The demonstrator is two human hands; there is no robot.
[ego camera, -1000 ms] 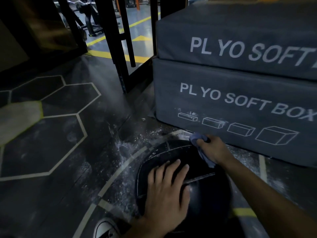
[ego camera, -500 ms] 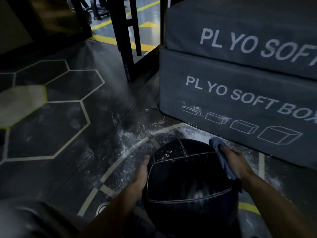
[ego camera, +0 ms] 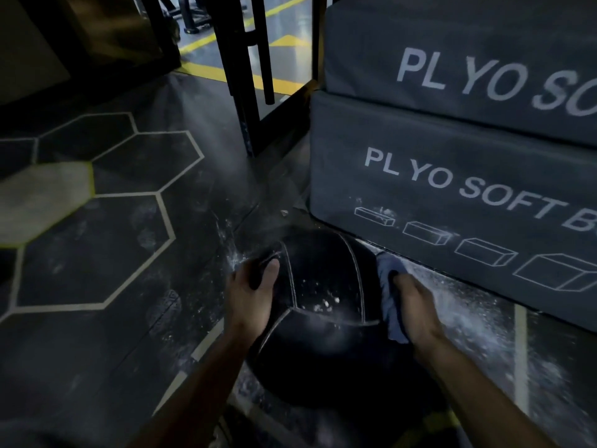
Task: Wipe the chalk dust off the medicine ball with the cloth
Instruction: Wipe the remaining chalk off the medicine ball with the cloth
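The head view looks down on the right hand [ego camera: 412,307], whose fingers curl round a crumpled pale blue cloth [ego camera: 389,297] and press it flat against the right flank of the round black leather medicine ball [ego camera: 323,305] with pale stitched seams; holding the cloth bunched in the palm seems meant to keep a thick pad between skin and ball so the rubbing lifts the powder. Opposite it, the left hand [ego camera: 250,297] cups the ball's left side, thumb lying over the upper curve and fingers wrapped round out of sight, apparently to brace the ball against the push of the wiping and to let it be turned. The ball sits on the dark rubber gym floor [ego camera: 106,334] between the two hands, just in front of the lower grey padded plyo box [ego camera: 452,189]. White chalk specks [ego camera: 324,304] cling near the seam junction on the ball's top face, so that patch looks unwiped and probably wants the cloth next. More chalk is scattered over the floor beside the box, and a second grey padded plyo box [ego camera: 452,43] is stacked above the first.
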